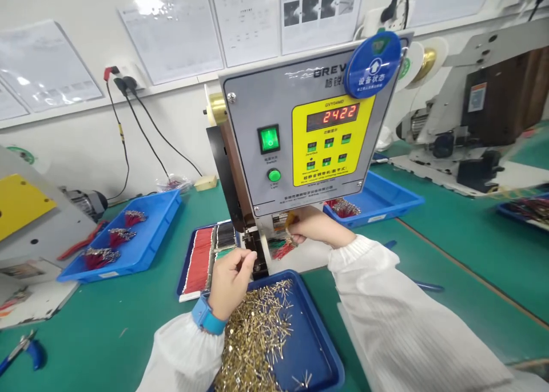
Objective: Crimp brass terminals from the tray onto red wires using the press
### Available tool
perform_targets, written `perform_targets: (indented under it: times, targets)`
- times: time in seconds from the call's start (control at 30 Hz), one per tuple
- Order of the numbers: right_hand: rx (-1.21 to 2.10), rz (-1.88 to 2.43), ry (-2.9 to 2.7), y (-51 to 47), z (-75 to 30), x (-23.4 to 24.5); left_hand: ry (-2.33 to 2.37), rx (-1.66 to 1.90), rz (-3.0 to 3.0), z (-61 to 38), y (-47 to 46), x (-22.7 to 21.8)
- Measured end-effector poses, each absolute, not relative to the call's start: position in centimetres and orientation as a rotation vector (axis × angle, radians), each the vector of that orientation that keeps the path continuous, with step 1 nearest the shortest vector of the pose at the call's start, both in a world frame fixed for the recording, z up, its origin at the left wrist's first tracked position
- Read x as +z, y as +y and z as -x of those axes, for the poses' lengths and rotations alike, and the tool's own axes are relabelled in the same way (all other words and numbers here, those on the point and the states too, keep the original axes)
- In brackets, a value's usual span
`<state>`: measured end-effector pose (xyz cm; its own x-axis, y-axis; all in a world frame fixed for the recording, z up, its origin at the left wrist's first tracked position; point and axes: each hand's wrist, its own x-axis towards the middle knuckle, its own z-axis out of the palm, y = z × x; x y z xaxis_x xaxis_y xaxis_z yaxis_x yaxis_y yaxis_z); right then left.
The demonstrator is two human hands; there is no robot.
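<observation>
My left hand (pixel 230 280) is closed in a pinch at the dark slot at the foot of the grey crimping machine (pixel 257 94); what it pinches is too small to name. It hovers over a blue tray (pixel 317 346) heaped with small gold metal terminals (pixel 253 335). My right hand (pixel 313 227) is closed on a bundle of red and green wires (pixel 281 248), just under the machine's front panel. The yellow panel (pixel 328 140) shows 2422 in red digits, with a lit green switch (pixel 269 139) beside it.
A blue tray (pixel 150 232) of red wire bundles sits at left, another blue tray (pixel 386 197) behind right. A flat tray of red wires (pixel 198 260) lies beside the machine. Red pliers (pixel 79 244), blue-handled cutters (pixel 21 349), neighbouring machines on both sides.
</observation>
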<state>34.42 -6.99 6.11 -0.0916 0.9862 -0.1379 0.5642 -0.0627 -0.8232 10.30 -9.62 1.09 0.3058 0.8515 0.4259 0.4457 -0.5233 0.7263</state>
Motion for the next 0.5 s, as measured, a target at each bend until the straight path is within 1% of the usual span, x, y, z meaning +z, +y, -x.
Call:
perform_targets:
  times: [0.17, 0.2, 0.33, 0.37, 0.5]
  targets:
    - [0.932, 1.763, -1.629, -6.9, -32.3, 5.4, 1.174, 1.117, -2.126, -10.4, -9.6, 1.1]
    - [0.848, 1.781, -1.665, -7.0, -32.1, 5.3, 1.174, 1.116, -2.13, -10.4, -9.6, 1.1]
    - [0.279, 1.807, -1.905, -6.8, -32.4, 4.7, 1.171, 1.126, -2.14, -10.4, -9.7, 1.1]
    - [0.189, 1.795, -1.95, -6.8, -32.6, 4.5, 1.169, 1.127, -2.143, -10.4, -9.7, 1.2]
    - [0.099, 1.78, -2.031, -6.6, -33.3, 3.8, 1.161, 1.127, -2.158, -10.4, -9.7, 1.3]
